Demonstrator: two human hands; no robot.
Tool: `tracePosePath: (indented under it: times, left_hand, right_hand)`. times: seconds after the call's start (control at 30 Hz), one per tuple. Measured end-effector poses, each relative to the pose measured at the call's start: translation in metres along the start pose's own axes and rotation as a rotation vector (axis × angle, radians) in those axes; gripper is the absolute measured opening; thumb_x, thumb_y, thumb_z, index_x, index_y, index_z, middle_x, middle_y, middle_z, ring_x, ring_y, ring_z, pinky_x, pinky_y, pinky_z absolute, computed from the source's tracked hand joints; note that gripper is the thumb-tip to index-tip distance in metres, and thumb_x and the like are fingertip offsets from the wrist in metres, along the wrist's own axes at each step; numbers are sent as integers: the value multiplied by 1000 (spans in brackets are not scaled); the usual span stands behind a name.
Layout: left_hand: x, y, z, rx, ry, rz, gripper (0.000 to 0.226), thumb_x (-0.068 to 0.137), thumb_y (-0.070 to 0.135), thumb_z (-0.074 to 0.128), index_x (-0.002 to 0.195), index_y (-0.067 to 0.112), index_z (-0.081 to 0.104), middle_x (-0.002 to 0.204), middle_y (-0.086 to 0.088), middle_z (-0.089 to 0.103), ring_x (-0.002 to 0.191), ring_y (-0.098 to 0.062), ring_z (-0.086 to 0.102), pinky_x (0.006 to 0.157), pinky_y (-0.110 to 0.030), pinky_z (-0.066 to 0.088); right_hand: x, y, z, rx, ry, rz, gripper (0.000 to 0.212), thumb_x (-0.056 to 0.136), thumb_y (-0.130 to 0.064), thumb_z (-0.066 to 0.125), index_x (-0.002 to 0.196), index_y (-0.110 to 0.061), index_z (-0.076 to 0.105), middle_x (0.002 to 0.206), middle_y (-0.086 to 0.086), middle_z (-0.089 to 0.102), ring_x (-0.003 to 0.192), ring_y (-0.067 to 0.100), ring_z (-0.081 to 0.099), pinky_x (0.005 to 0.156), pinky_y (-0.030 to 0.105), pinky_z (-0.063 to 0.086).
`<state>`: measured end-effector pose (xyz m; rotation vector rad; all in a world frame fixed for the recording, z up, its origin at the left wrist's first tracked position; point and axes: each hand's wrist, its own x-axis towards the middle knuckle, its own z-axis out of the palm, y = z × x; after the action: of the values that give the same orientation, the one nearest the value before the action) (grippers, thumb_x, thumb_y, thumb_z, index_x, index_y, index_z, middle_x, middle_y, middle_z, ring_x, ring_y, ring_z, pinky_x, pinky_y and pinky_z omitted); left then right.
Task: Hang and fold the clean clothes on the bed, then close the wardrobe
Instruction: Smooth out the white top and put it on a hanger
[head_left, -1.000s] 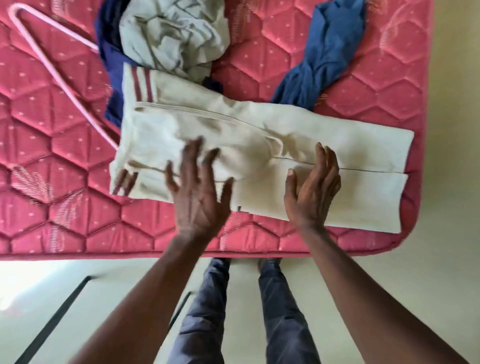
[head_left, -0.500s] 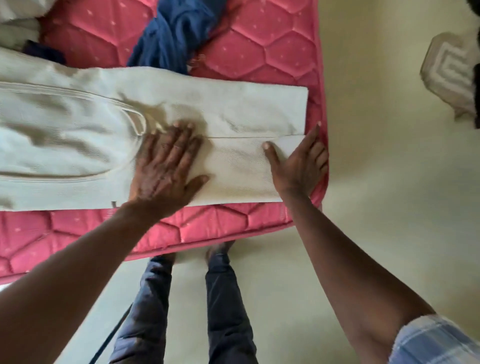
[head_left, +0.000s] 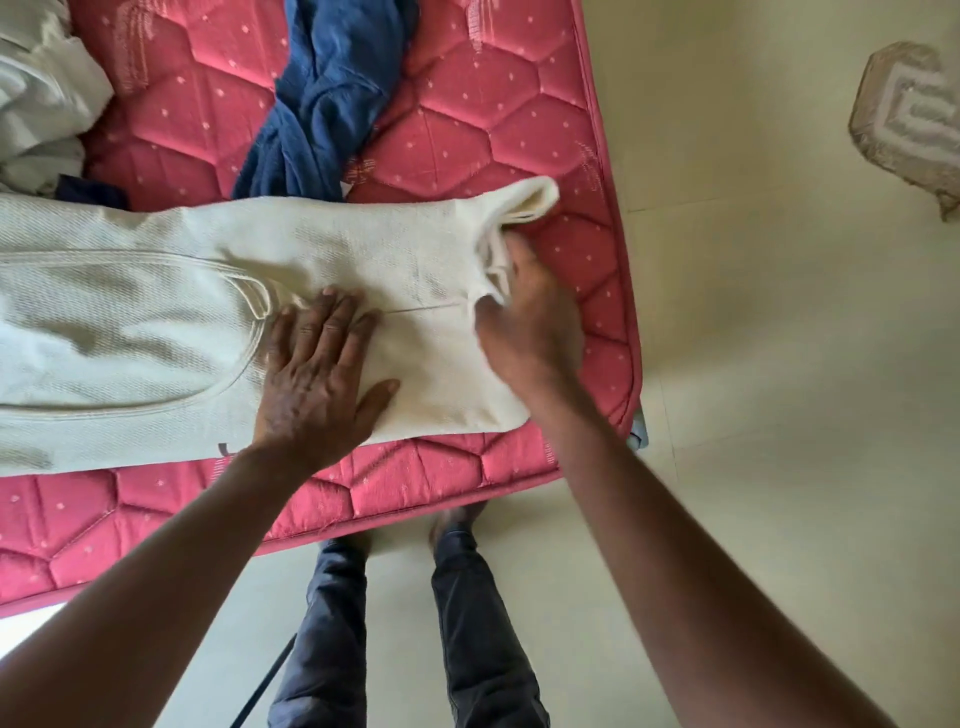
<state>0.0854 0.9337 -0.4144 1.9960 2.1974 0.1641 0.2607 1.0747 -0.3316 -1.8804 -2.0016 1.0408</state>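
Mid-fold on the cream trousers (head_left: 156, 322) laid across the bed (head_left: 467, 130): left hand (head_left: 317, 374) flat, pinning the legs, right hand (head_left: 524, 322) gripping the raised hems (bit blurry), next probably swing them toward the waist

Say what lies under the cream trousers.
The cream trousers lie on the pink mattress; their far edge seems to cover the end of the blue garment. Anything else beneath is hidden.
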Motion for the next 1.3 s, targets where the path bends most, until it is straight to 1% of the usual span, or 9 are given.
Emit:
tracePosePath:
  times: [0.17,0.27,0.43,0.57,0.67,0.77,0.97,1.2,1.3]
  left_hand:
    - [-2,8,-22,-149,182,-173,37,94,38,59,124,18,68,141,-6,57,123,-37,53,101,-50,39]
    - [-3,14,-29,-477,188,-384,28,97,32,54,116,18,68,113,-1,64,103,-37,62,85,-44,50]
    - [7,21,-39,-588,147,-654,27,103,35,54,95,15,71,89,-16,72,86,-42,63,67,-34,35]
    - [21,21,-44,-604,30,-825,31,95,48,64,101,20,76,98,-6,76,98,-35,69,78,-36,46]
    - [28,22,-42,-587,-30,-873,32,89,51,70,102,22,73,98,1,76,102,-30,69,85,-35,48]
    - [35,27,-43,-532,-95,-886,41,85,59,70,109,25,71,105,-2,75,106,-33,67,88,-38,49]
    - [37,25,-41,-608,-103,-953,29,87,51,69,106,31,73,100,1,75,102,-30,68,87,-40,55]
    - [24,37,-38,-604,-7,-888,32,90,33,71,120,26,63,108,-3,76,104,-36,66,81,-38,46]
    - [21,39,-40,-447,-2,-779,47,87,29,74,128,24,53,117,-7,67,108,-37,60,80,-40,44]
  right_hand:
    - [-31,-46,50,-163,-142,-142,79,91,-25,65,159,-35,26,126,7,60,103,30,67,81,43,57]
    - [-41,-51,72,-188,-234,-135,76,94,-36,58,161,-29,22,131,8,55,117,33,58,90,46,48]
    - [-50,-31,69,-360,-300,-55,75,90,-50,64,152,-27,29,129,10,52,116,34,56,91,46,51]
    - [-54,-17,61,344,-718,207,46,88,-21,72,132,-25,59,92,-2,73,79,21,73,77,43,61]
    - [-43,-4,58,378,-304,187,8,91,-24,69,97,-22,73,77,-8,72,67,10,68,64,28,51]
    - [-15,11,52,166,29,235,24,86,-28,72,109,-23,68,94,-8,68,83,13,65,71,26,47]
    - [13,14,54,186,-130,376,26,86,-31,74,106,-20,64,74,-13,66,65,2,61,55,19,44]
    - [13,18,62,204,-159,383,25,77,-33,77,95,-19,70,80,-7,74,72,15,72,70,36,60]
    - [12,18,60,281,-175,376,16,73,-22,76,87,-17,69,75,-5,75,68,16,72,65,38,61]
